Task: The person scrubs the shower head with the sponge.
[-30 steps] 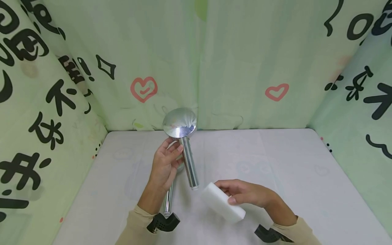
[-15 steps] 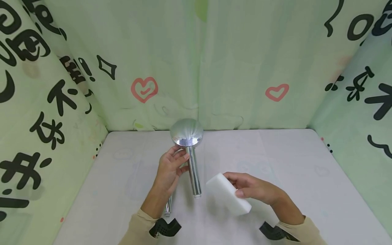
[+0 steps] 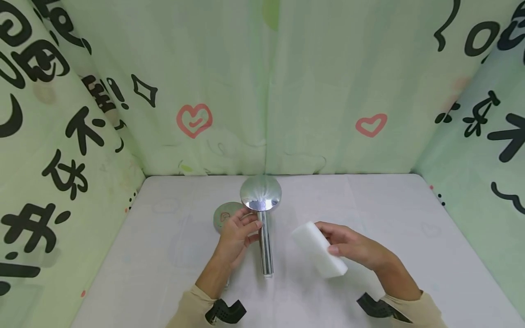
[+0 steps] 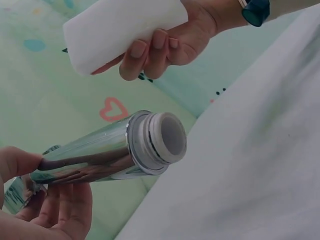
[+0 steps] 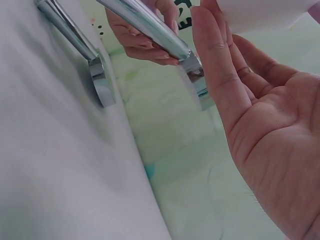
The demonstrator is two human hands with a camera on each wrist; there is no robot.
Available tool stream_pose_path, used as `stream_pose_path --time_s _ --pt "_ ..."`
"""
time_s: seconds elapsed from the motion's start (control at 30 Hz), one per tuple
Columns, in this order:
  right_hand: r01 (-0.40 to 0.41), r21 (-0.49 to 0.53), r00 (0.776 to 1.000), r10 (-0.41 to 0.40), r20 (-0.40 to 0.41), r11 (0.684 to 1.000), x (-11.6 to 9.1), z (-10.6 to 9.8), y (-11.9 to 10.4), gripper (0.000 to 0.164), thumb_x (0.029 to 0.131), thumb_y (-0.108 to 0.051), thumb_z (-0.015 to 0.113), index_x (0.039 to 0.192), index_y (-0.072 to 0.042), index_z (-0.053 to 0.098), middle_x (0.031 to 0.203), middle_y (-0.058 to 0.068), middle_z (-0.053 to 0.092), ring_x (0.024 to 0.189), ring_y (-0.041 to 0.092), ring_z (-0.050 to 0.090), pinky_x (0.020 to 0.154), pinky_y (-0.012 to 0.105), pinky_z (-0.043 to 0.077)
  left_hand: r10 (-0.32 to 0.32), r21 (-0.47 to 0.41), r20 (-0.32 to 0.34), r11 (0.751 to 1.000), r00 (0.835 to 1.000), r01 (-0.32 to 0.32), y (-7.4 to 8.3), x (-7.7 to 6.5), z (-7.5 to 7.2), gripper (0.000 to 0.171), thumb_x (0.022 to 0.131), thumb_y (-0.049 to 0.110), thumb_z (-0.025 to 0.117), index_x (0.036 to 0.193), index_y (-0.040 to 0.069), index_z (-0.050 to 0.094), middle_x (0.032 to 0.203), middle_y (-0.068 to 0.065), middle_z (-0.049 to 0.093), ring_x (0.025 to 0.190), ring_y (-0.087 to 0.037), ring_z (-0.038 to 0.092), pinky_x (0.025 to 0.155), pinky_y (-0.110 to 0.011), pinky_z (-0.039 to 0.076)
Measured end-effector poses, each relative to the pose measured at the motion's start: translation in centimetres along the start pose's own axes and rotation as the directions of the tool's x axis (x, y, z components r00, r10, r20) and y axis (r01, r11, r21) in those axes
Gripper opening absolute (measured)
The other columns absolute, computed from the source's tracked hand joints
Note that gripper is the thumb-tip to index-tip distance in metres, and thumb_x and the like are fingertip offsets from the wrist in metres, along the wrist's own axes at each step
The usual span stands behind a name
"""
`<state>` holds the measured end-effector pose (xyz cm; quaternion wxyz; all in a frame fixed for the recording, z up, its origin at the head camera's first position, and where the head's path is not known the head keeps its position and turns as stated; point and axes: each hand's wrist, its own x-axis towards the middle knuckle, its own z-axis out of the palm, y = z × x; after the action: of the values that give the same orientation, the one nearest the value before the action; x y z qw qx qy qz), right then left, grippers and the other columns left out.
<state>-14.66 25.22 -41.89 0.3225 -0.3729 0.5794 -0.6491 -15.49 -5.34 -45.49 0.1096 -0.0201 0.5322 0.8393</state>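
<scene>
My left hand [image 3: 239, 233] grips a chrome shower head [image 3: 265, 243] near the top of its handle, thumb on one side and fingers behind. It is raised over the table, round head away from me, handle end toward me. In the left wrist view the threaded hollow end of the handle [image 4: 172, 137] faces the camera. To the right, my right hand [image 3: 357, 246] holds a white sponge block [image 3: 321, 250] between thumb and fingers, apart from the shower head. Partly hidden behind my left hand, a second shower head [image 3: 223, 215] lies on the table, its disc showing.
A white cloth covers the table [image 3: 393, 214]. Green printed curtains [image 3: 311, 91] with lettering and red hearts close it in at the back and both sides. A dark wrist camera [image 3: 225, 312] sits at the left sleeve.
My left hand has brought the shower head right and lower in view, uncovering the disc of the second one. My right hand has shifted right and slightly up with the sponge.
</scene>
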Motion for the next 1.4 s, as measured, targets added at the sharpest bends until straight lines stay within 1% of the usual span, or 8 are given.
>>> stream_pose_path --time_s 0.17,0.3,0.47,0.7,0.83,1.0,1.23,1.4 --pt "0.024 0.001 1.0 -0.024 -0.013 1.0 -0.5 -0.4 0.1 0.044 0.101 -0.003 0.041 0.145 0.005 0.04 0.114 0.005 0.065 0.093 0.012 0.065 0.074 0.037 0.06 0.0 0.029 0.026 1.0 1.0 0.0 -1.2 0.2 -0.2 0.05 0.088 -0.011 0.062 0.134 -0.006 0.046 0.101 -0.003 0.066 0.083 -0.012 0.064 0.072 -0.028 0.055" --pt "0.04 0.001 0.999 -0.04 -0.022 0.999 -0.7 -0.7 0.2 0.043 0.102 -0.003 0.039 0.145 0.005 0.04 0.115 0.005 0.065 0.094 0.012 0.065 0.075 0.036 0.059 -0.027 0.052 0.03 0.998 0.999 0.025 -2.1 0.2 -0.4 0.057 0.088 -0.012 0.061 0.141 -0.01 0.041 0.103 -0.004 0.065 0.085 -0.013 0.065 0.073 -0.028 0.056" --pt "0.077 -0.005 0.997 -0.077 -0.011 0.997 -1.0 -1.0 0.4 0.044 0.102 0.0 0.035 0.146 0.005 0.039 0.115 0.006 0.064 0.094 0.013 0.064 0.077 0.036 0.058 -0.066 0.07 0.028 0.995 0.997 0.064 -2.9 0.1 -0.4 0.06 0.087 -0.013 0.061 0.143 -0.012 0.038 0.104 -0.006 0.065 0.086 -0.013 0.064 0.075 -0.028 0.055" --pt "0.028 0.011 0.998 -0.028 -0.06 1.0 -1.5 -1.1 0.5 0.045 0.102 -0.001 0.036 0.147 0.004 0.038 0.118 0.007 0.063 0.099 0.014 0.064 0.08 0.036 0.058 -0.092 0.069 0.021 0.994 0.996 0.091 -4.1 0.5 -0.6 0.055 0.086 -0.013 0.063 0.138 -0.01 0.043 0.099 -0.004 0.064 0.084 -0.011 0.063 0.073 -0.027 0.054" --pt "0.026 -0.006 0.998 -0.026 -0.064 1.0 -1.6 -1.2 0.5 0.046 0.101 0.001 0.036 0.147 0.005 0.038 0.119 0.007 0.063 0.1 0.014 0.064 0.08 0.038 0.058 -0.102 0.064 0.01 0.993 0.995 0.101 -4.5 0.7 -0.6 0.051 0.086 -0.012 0.064 0.134 -0.008 0.046 0.098 -0.003 0.064 0.084 -0.011 0.061 0.073 -0.027 0.052" --pt "0.02 -0.006 0.998 -0.021 -0.066 1.0 -1.6 -1.2 0.5 0.047 0.101 0.0 0.036 0.148 0.004 0.038 0.119 0.007 0.063 0.1 0.015 0.065 0.08 0.039 0.059 -0.12 0.061 0.002 0.991 0.993 0.12 -5.0 0.9 -0.6 0.05 0.086 -0.012 0.064 0.133 -0.01 0.048 0.093 -0.001 0.062 0.08 -0.011 0.059 0.071 -0.028 0.05" --pt "0.017 -0.005 0.998 -0.017 -0.066 1.0 -1.6 -1.2 0.5 0.047 0.101 0.0 0.037 0.148 0.003 0.039 0.119 0.007 0.063 0.1 0.015 0.065 0.081 0.039 0.059 -0.136 0.109 -0.012 0.985 0.991 0.136 -5.5 1.1 -0.3 0.05 0.088 -0.012 0.064 0.135 -0.011 0.047 0.091 0.0 0.061 0.079 -0.011 0.058 0.07 -0.028 0.052" --pt "0.02 -0.011 0.998 -0.021 -0.066 1.0 -1.6 -1.1 0.5 0.047 0.101 -0.001 0.037 0.148 0.003 0.039 0.119 0.007 0.063 0.1 0.015 0.065 0.08 0.039 0.059 -0.136 0.136 -0.027 0.981 0.99 0.139 -5.6 1.2 0.0 0.044 0.088 -0.012 0.065 0.129 -0.012 0.049 0.088 0.002 0.061 0.077 -0.01 0.059 0.069 -0.026 0.053"
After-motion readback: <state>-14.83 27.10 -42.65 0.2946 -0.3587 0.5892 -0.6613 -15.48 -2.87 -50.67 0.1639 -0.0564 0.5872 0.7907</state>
